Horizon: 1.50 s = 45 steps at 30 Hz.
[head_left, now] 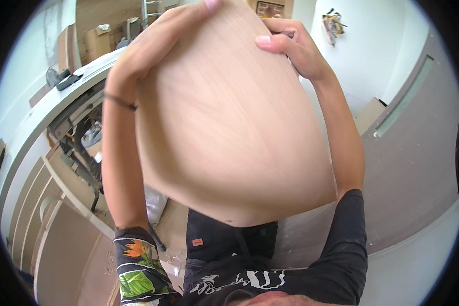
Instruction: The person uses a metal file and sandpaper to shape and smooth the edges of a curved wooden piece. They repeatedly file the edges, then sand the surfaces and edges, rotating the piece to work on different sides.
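At top, the board (229,120) was clamped by left grip (181,23) and right grip (298,48). If either slipped, tipping was risked.

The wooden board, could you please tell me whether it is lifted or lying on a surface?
Lifted: the left hand and right hand hold the board by its edges; dark trousers show below it.

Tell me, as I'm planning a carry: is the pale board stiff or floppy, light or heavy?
The pale board is probably stiff: its face shows no clear sag. Weight seems manageable: left hand and right hand hold it up.
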Tool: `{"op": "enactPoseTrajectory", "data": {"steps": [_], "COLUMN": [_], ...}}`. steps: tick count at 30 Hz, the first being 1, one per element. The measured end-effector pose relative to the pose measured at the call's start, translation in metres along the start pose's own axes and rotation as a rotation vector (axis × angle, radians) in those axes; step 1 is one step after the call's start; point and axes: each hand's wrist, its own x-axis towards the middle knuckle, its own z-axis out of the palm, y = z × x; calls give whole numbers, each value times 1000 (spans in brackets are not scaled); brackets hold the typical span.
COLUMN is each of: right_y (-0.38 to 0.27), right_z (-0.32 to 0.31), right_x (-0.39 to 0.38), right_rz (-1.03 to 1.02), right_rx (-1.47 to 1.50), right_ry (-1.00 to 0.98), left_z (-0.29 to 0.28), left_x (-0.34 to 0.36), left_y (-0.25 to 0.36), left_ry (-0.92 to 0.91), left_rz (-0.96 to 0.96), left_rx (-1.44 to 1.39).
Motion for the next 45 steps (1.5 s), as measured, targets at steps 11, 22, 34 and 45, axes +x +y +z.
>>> {"op": "enactPoseTrajectory", "data": {"steps": [11,22,34,45], "right_y": [-40,63,156,373], "right_z": [59,90,28,106], "right_x": [78,-144,-79,-48], "right_rz": [-148,343,301,360], "right_rx": [-29,-622,-513,-572], "right_ry": [-436,-147,-173,-621], "left_z": [-9,-17,69,182], "left_x": [-122,-150,-220,-244], "left_y": [38,16,12,-124], "left_ry": [167,326,563,736], "left_rz": [-288,-318,-135,-492], "left_rx": [126,172,235,77]}}
